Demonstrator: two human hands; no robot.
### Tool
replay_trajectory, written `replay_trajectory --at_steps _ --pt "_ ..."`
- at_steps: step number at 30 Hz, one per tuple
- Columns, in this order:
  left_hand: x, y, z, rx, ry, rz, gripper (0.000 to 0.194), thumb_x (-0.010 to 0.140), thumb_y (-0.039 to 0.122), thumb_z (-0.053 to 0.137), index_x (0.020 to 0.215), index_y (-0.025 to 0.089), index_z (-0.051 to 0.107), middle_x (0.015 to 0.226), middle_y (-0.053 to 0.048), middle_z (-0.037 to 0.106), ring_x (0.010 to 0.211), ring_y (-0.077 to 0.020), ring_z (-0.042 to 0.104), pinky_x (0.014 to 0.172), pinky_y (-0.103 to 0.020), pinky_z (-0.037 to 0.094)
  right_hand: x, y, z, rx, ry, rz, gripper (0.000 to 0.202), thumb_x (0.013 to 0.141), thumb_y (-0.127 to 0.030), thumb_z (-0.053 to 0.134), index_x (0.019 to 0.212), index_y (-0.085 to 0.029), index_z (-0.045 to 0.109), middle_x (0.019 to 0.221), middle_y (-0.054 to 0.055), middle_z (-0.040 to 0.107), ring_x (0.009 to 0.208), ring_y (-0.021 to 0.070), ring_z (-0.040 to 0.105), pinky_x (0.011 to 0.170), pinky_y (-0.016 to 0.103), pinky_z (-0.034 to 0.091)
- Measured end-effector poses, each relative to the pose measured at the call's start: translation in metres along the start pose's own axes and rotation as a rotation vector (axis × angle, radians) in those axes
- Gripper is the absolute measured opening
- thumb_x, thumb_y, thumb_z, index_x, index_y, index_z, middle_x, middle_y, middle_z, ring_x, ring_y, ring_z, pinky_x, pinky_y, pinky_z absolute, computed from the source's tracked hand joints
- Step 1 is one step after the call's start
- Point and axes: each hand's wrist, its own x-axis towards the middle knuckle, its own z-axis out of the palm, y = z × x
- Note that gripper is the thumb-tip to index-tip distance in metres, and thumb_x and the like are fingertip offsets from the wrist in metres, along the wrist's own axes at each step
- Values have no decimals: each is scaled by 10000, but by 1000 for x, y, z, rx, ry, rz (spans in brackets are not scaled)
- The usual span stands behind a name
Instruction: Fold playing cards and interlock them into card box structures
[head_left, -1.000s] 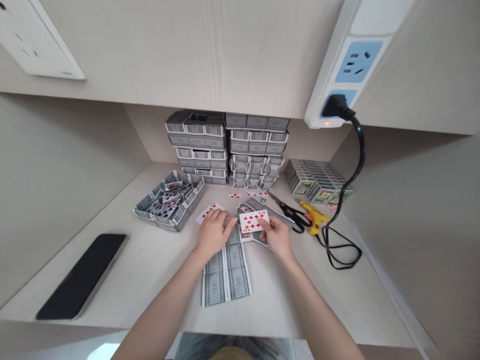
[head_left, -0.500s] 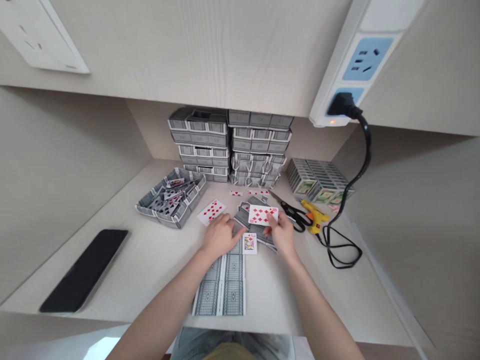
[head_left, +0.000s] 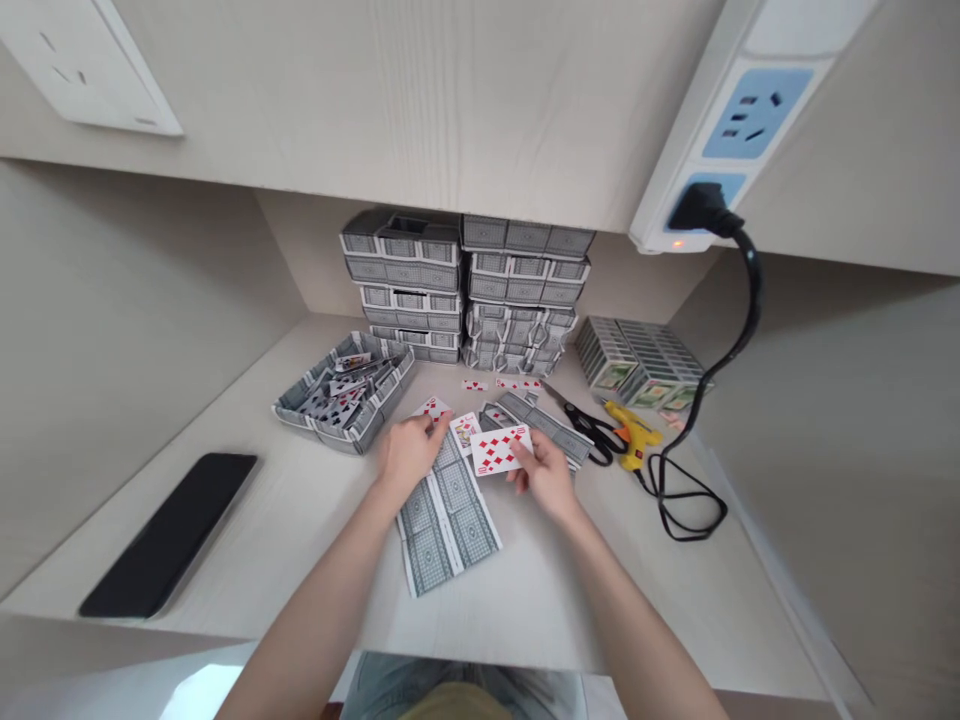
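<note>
We turn the card panel (head_left: 465, 505), changing its angle to the diamond card (head_left: 495, 450) our right hand (head_left: 551, 480) pinches beside it, our half-curled left hand (head_left: 406, 458) unclear in hold.

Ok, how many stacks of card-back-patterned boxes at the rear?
2: left stack, nearer the open card-filled tray; right stack, nearer the black-handled scissors. Any behind them would be hidden.

The pale desk (head_left: 300, 500) bears cards (head_left: 551, 430), scissors (head_left: 581, 418) — and a phone (head_left: 169, 535).
</note>
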Motion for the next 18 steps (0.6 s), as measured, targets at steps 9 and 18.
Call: replay_trajectory --at_steps 9,18 --pt "3 -4 1 34 31 -70 630 808 606 196 728 184 656 743 -109 676 711 -225 623 550 -273 359 0 1 2 -16 -124 50 340 741 -512 492 735 -174 462 395 -73 491 262 75 395 284 180 290" --pt "4 -6 6 35 68 -54 633 809 609 192 726 189 657 735 -103 676 701 -224 627 548 -269 366 -1 2 3 -97 -121 40 307 765 -493 469 731 -190 435 422 -74 492 276 79 415 300 183 303"
